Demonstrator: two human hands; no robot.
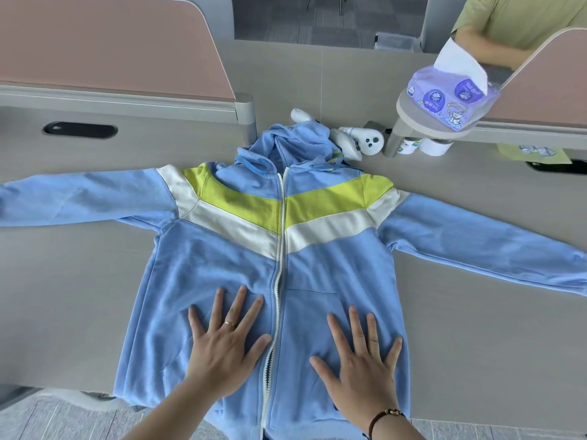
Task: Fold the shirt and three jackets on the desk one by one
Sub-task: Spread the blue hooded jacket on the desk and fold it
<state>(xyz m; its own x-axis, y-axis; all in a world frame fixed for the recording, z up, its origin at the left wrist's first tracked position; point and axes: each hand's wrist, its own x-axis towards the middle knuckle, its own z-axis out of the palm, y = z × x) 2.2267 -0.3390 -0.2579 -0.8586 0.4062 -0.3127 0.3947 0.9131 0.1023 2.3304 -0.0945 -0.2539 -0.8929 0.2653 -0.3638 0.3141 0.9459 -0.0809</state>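
A light blue hooded jacket (222, 258) with lime and white chest stripes lies flat, front up and zipped, on the grey desk (63, 281). Both sleeves stretch straight out to the sides and the hood is bunched at the far end. Its hem hangs over the near desk edge. My left hand (222, 344) presses flat on the lower left panel, fingers spread. On the lower right panel, over the pocket, my right hand (362, 360) presses flat with spread fingers. No other garments are in view.
Two white controllers (359, 141) lie just beyond the hood. A purple tissue pack (451, 100) sits on a raised shelf at the far right, with white rolls (432, 146) under it. Pink partitions (104, 42) flank the desk. Another person's arm (486, 42) shows at the top right.
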